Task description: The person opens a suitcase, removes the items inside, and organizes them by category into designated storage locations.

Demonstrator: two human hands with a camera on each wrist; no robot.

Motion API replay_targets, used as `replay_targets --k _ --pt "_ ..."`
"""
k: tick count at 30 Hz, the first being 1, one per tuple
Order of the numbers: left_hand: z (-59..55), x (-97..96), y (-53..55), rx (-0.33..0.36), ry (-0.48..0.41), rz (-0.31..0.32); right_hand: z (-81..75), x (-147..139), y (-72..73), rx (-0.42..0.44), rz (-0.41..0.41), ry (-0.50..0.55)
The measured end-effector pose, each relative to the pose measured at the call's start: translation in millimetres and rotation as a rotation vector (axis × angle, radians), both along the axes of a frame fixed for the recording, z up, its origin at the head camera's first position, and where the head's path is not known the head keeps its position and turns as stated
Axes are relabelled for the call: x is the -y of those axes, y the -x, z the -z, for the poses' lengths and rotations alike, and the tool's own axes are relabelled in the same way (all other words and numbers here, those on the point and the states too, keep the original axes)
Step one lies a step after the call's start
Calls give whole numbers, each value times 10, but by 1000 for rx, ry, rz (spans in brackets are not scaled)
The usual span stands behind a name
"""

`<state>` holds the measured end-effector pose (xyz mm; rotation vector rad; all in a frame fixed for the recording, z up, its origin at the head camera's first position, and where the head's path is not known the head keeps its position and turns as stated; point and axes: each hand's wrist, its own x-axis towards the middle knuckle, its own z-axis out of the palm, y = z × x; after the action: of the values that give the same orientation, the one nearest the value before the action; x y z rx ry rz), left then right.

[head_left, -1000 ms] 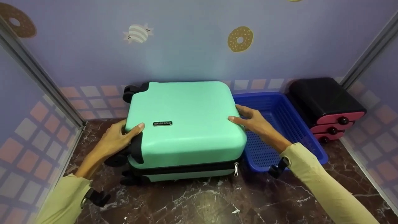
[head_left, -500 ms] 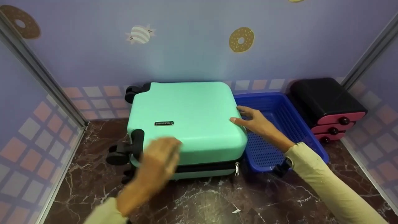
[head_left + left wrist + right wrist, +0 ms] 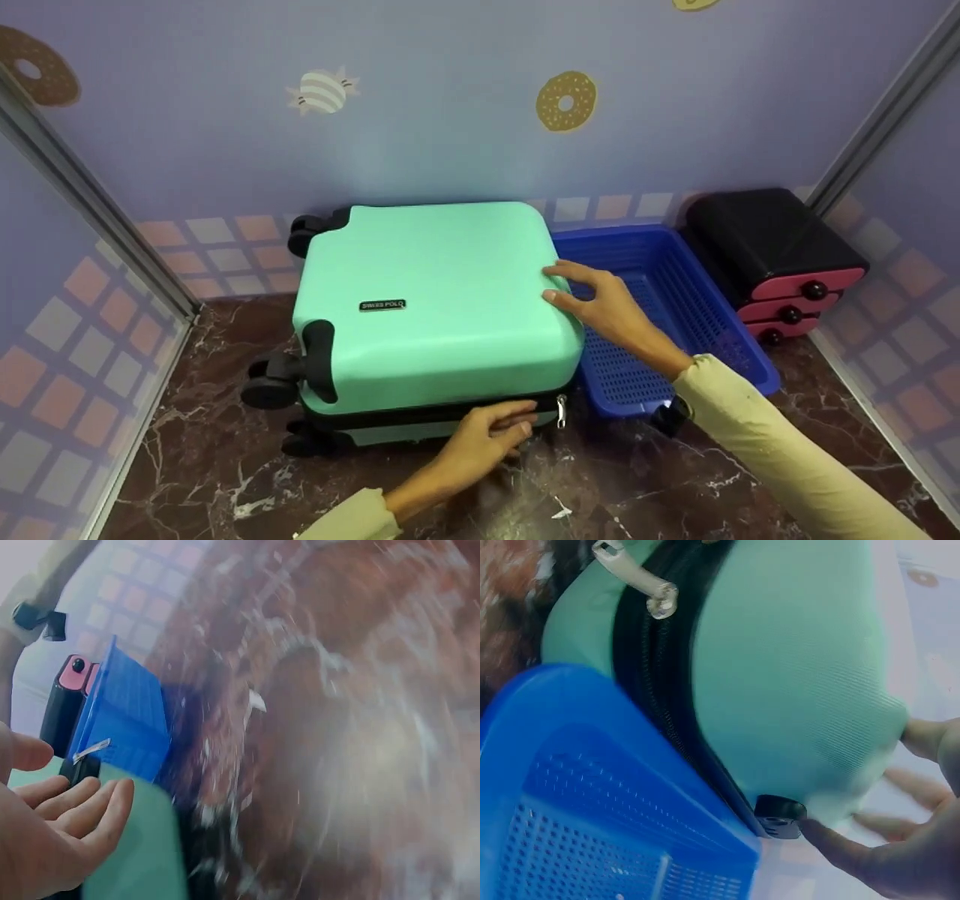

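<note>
A mint green hard-shell suitcase (image 3: 435, 262) lies flat on the dark marbled floor, its black wheels (image 3: 271, 381) to the left. Along its front side runs a black zip with a silver zip pull (image 3: 561, 412) near the right corner. My left hand (image 3: 472, 450) is in front of that side, fingers loosely extended toward the pull; in the left wrist view the pull (image 3: 91, 749) appears just past the fingertips. On the suitcase's right end rests my right hand (image 3: 609, 304), fingers spread. The right wrist view has a small black lock-like fitting (image 3: 780, 816) by its fingers.
A blue plastic basket (image 3: 750, 352) stands close against the suitcase's right end. Beyond it is a black drawer box (image 3: 780, 232) with pink fronts. Patterned walls enclose the back and both sides. A small white scrap (image 3: 561, 508) lies on the floor in front.
My left hand has left the suitcase's left wheel corner and swept right, down to the front side near the zip pull. The right hand stays at the right end, its fingers slightly further onto the top.
</note>
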<state>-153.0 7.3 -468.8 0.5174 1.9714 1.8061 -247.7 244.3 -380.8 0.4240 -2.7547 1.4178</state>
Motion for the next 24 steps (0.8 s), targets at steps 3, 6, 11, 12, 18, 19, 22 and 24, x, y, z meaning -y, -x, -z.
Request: replay_targets --k 3,6,11,12,18,19,22,24 --pt "31 -135 -13 114 -66 -28 -5 62 -41 -75 -36 -15" --pt "53 -292 -50 233 -121 -63 -27 102 -73 -98 -56 -42" --pt "105 -482 -52 398 -220 -97 -50 121 -78 -76 -63 -68" --pt "112 -504 -46 416 -234 -99 -51 124 -76 -71 -64 -71" --pt "110 -630 -25 422 -238 -175 -61 138 -84 -76 -81 -109" --pt "105 -654 -29 419 -235 -200 -66 137 -90 -73 -88 -123" --pt "89 -735 -54 419 -246 -283 -91 135 -115 -36 -114 -185" --pt "86 -778 -70 412 -258 -334 -114 137 -133 -6 -136 -228"
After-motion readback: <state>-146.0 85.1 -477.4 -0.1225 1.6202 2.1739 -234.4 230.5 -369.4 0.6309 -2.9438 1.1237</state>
